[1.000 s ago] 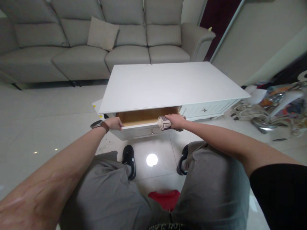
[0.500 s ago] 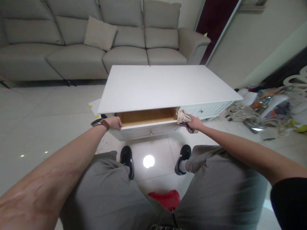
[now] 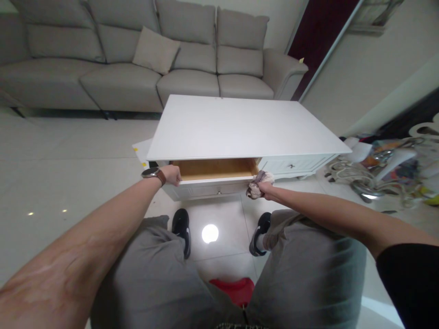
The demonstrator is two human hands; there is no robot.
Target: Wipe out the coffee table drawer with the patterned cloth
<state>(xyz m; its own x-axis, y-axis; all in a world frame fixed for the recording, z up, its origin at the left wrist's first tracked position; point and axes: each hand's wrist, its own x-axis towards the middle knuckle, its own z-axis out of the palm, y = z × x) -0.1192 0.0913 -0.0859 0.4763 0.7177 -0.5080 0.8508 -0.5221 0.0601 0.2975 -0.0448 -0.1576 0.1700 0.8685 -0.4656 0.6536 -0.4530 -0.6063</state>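
A white coffee table [image 3: 240, 125] stands before me with its left drawer [image 3: 202, 189] pulled out, showing a bare wooden inside. My left hand [image 3: 171, 174], with a watch on the wrist, grips the left end of the drawer's front edge, fingers curled over it. In my right hand [image 3: 266, 188] is a crumpled, beige-and-brown cloth [image 3: 255, 185], pressed at the right end of the drawer front. The right drawer [image 3: 291, 165] of the table is closed, its small knob showing.
A grey sofa [image 3: 192, 84] with a beige cushion [image 3: 156, 50] lines the back. At right is a cluttered heap with white ornate furniture parts [image 3: 356, 171]. My feet stand on the tiled floor [image 3: 219, 210], and a red seat [image 3: 236, 290] shows between my legs.
My right hand has shifted the cloth from the drawer's right corner down onto the outer front face. My left hand keeps its hold on the drawer. The view has moved slightly.
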